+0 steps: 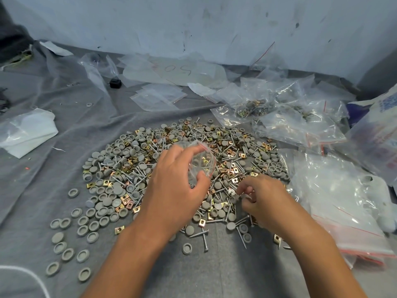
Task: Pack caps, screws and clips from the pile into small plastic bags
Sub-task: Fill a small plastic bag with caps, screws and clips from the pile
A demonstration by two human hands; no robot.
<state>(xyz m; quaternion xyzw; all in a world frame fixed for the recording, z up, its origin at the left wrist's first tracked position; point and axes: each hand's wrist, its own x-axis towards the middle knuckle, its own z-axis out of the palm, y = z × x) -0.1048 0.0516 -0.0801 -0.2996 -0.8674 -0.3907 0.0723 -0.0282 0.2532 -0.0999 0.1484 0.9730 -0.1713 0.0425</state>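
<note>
head view: mid-fill. left hand (174, 181) grips a small plastic bag (200, 162) over the pile (171, 168) at frame centre; right hand (264, 198) pinches small pieces at lower right. next, i judge: drop them into the bag's mouth.

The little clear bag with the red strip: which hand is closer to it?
Left. The left hand holds the small bag open above the pile; the right hand is down beside it, picking at the pile's parts, not touching the bag.
</note>
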